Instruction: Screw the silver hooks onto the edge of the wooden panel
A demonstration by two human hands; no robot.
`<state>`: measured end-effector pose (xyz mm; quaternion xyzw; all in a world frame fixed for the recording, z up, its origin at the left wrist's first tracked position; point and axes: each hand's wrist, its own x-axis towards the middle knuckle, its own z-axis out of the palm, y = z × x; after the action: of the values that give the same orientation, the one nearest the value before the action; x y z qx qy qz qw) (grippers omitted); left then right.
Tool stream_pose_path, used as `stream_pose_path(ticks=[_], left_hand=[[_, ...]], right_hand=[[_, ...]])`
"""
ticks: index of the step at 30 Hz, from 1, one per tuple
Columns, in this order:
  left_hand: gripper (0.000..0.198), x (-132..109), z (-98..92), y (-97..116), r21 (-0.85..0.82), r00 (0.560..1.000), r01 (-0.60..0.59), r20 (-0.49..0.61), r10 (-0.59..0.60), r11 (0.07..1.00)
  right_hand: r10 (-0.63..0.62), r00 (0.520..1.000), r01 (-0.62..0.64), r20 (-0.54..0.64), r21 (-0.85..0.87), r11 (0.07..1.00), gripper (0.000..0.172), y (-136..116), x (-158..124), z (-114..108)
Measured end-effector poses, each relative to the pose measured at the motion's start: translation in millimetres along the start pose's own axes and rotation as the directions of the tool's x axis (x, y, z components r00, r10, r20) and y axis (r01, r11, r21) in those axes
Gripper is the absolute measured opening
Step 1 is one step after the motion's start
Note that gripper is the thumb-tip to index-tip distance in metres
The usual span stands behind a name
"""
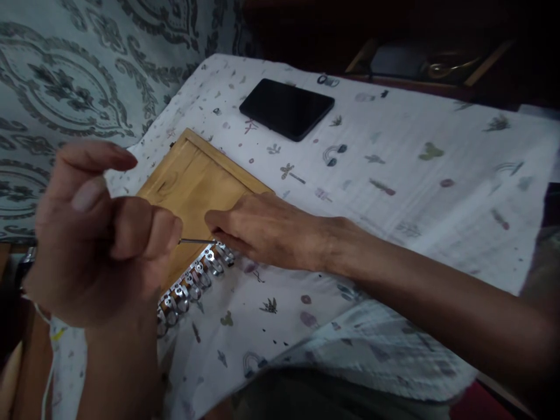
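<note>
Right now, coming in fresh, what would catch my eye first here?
First, the left hand, looming large at the left, with a thin rod running from it toward the right hand. Between them, silver rings line one edge of a wooden board. Farther back, a black phone lies on the patterned cloth.
</note>
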<state>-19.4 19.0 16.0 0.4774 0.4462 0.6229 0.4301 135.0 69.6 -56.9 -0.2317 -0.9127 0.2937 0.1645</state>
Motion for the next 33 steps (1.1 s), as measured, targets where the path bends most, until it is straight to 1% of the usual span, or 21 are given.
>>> stream_pose_path(ticks=[2,3,4,7,10,12,15,17,21,26,28,33], left_hand=[[0.027,4.6,-3.7,3.9,0.051,0.994,-0.066,0.094,0.061,0.997],[0.030,6.1,-4.6,4.8,0.071,0.989,-0.095,0.117,0.086,0.993],[0.036,6.9,-4.6,4.8,0.084,0.988,-0.111,0.116,0.101,0.990],[0.053,5.9,-1.0,1.7,0.110,0.997,-0.077,0.022,0.076,0.991],[0.061,2.9,4.0,-2.4,0.114,0.993,-0.065,-0.088,0.076,0.991],[0.062,1.4,6.3,-3.7,0.119,0.984,-0.087,-0.142,0.104,0.989],[0.060,-0.5,8.1,-3.5,0.141,0.972,-0.106,-0.193,0.132,0.984],[0.059,-1.6,8.7,-2.7,0.157,0.969,-0.096,-0.210,0.128,0.983],[0.065,-2.9,11.6,-2.4,0.166,0.959,-0.086,-0.253,0.127,0.982],[0.056,-4.2,19.3,-4.8,0.177,0.930,-0.036,-0.353,0.098,0.984],[0.056,-5.5,20.5,-5.6,0.175,0.932,-0.044,-0.348,0.103,0.984],[0.055,-8.4,18.0,-7.3,0.188,0.946,-0.085,-0.292,0.138,0.978]], right_hand=[[0.008,1.000,-0.008,0.002,-0.002,1.000,0.024,0.1,0.0,0.4],[0.010,1.000,-0.010,0.006,0.000,1.000,0.023,0.1,0.0,0.6],[0.012,1.000,-0.012,0.011,0.001,1.000,0.023,0.1,0.0,0.8],[0.015,1.000,-0.015,0.018,-0.004,1.000,0.023,-0.1,-0.1,1.1],[0.026,1.000,-0.026,0.007,-0.020,0.999,0.023,-0.6,-0.2,0.6],[0.041,0.999,-0.041,0.017,-0.030,0.999,0.024,-1.2,0.0,-0.1],[0.047,0.998,-0.046,0.034,-0.030,0.998,0.026,-1.5,0.4,-0.4],[0.046,0.998,-0.046,0.032,-0.025,0.999,0.026,-1.2,0.7,0.1],[0.039,0.999,-0.038,0.018,-0.030,0.999,0.023,-0.3,0.7,1.5],[0.021,1.000,-0.021,-0.004,-0.030,0.999,0.023,-0.1,0.3,2.0],[0.021,1.000,-0.021,-0.007,-0.034,0.999,0.024,0.4,-0.1,2.4],[0.011,1.000,-0.011,-0.010,-0.039,0.999,0.025,2.0,-0.8,3.7]])
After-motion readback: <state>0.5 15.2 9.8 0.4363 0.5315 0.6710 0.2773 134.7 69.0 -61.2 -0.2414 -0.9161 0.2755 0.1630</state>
